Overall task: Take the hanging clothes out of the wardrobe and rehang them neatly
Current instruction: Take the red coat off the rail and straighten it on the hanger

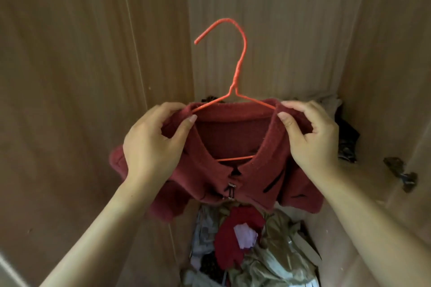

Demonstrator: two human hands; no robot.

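Note:
A dark red collared knit top [233, 137] sits on an orange wire hanger [240, 63], held up in front of the wardrobe interior. My left hand [151, 144] pinches the left shoulder of the top over the hanger's arm. My right hand [312, 135] pinches the right shoulder the same way. The hanger's hook points up and left, free of any rail. A small metal clasp [231, 190] shows at the front of the collar. The lower part of the top is bunched below my hands.
Wooden wardrobe walls [70, 77] enclose the space on the left, back and right. A heap of loose clothes [247, 247] lies on the wardrobe floor below. Dark garments [347, 140] are piled at the back right. A metal hinge [405, 177] sits on the right panel.

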